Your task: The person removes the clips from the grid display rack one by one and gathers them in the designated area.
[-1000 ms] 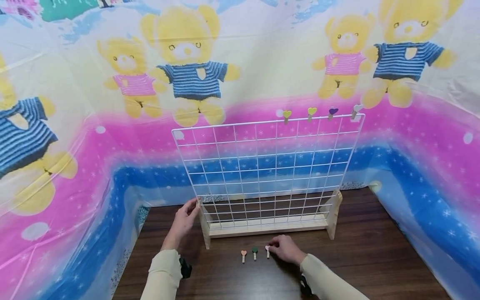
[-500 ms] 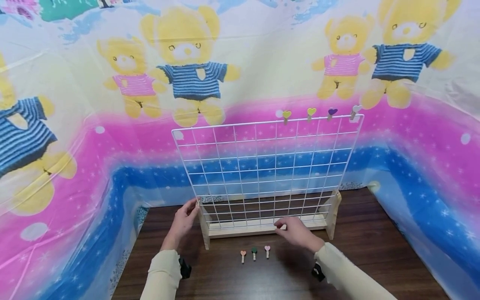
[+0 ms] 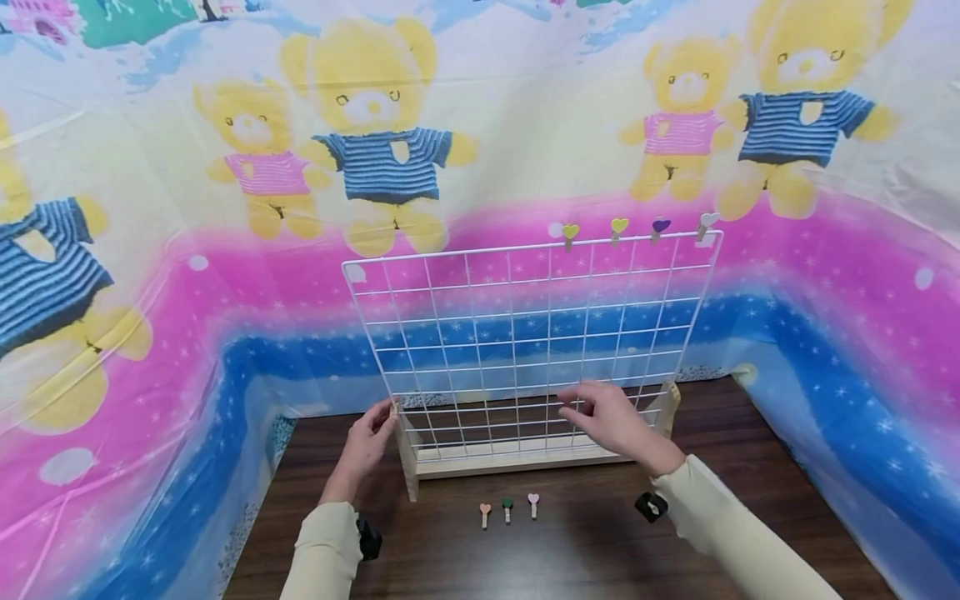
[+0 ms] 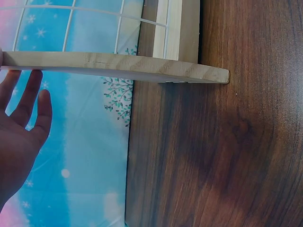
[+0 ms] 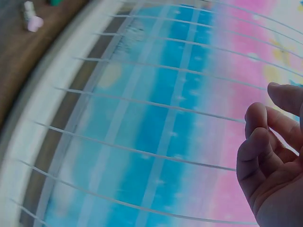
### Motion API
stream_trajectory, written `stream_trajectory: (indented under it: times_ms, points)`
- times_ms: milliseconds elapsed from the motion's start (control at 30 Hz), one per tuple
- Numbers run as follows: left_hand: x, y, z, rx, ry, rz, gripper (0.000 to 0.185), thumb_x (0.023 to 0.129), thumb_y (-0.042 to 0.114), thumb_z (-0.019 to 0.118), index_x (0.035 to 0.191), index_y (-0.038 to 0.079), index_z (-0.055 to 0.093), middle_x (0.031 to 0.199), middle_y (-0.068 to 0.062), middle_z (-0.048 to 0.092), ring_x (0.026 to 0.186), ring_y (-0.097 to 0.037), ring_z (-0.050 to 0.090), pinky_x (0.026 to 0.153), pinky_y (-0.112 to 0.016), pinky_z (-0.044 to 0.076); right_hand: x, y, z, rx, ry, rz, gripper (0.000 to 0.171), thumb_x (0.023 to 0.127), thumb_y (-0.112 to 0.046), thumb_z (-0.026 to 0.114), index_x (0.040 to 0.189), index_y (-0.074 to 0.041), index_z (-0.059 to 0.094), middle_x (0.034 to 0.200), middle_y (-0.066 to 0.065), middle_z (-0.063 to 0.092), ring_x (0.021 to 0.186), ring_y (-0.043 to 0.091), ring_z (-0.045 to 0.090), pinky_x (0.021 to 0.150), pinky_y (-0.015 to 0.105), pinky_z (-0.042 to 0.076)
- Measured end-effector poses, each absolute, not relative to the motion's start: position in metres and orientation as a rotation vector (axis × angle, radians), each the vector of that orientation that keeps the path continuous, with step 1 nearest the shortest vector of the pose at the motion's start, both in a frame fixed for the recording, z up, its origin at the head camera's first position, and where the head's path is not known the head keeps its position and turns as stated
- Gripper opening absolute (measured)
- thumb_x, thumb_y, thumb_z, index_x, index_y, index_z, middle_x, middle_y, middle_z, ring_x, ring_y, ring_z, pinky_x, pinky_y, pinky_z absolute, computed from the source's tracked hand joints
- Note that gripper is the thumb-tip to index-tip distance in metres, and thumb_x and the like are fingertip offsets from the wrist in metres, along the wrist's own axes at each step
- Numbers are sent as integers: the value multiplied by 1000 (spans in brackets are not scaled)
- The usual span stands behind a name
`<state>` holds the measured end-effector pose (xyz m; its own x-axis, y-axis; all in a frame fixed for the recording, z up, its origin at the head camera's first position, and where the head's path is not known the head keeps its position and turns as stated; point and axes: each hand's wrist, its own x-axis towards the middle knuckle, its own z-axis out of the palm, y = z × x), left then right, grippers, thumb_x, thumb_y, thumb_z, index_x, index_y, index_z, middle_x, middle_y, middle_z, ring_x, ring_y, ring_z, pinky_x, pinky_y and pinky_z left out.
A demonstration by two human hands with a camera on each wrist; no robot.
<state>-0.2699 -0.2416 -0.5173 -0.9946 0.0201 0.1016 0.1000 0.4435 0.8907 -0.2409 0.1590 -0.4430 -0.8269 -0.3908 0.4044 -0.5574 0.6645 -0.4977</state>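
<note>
my left hand [image 3: 365, 442] sits at the lower left of the head view, fingers [image 4: 29, 97] straight and loosely spread, resting against the left wooden foot [image 3: 406, 467] of the white wire grid [image 3: 525, 333]; in the left wrist view that foot [image 4: 118, 66] runs across the top of the frame with my palm just below its left end. my right hand [image 3: 611, 417] is up in front of the grid's lower right squares, right of centre in the head view, fingers [image 5: 258, 142] loosely curled and pinching nothing, close to the wires but i cannot tell if they touch. the grid stands upright in its wooden base on the dark table [image 3: 585, 558], in the middle of the frame. three small heart clips lie in a row on the table just in front of the base, low centre: an orange one [image 3: 485, 512], a green one [image 3: 507, 507] and a pink one [image 3: 533, 502], all clear of both hands. four more heart clips [image 3: 637, 227] sit along the right part of the grid's top wire, upper right of centre. the bear-print cloth [image 3: 375, 133] fills the background
</note>
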Motion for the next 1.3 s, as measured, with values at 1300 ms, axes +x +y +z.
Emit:
stream_trajectory:
  times_ms: [1300]
  points:
    - [-269, -241, -516, -103, -2600, -1588, 38, 100, 18, 48, 138, 11, 48, 130, -20, 54, 119, -32, 50, 95, -48, 42, -267, 146, -250, 639, -2197, 1127, 41, 94, -18, 60, 135, -14, 54, 105, 5, 56, 53, 12, 59, 51, 23, 50]
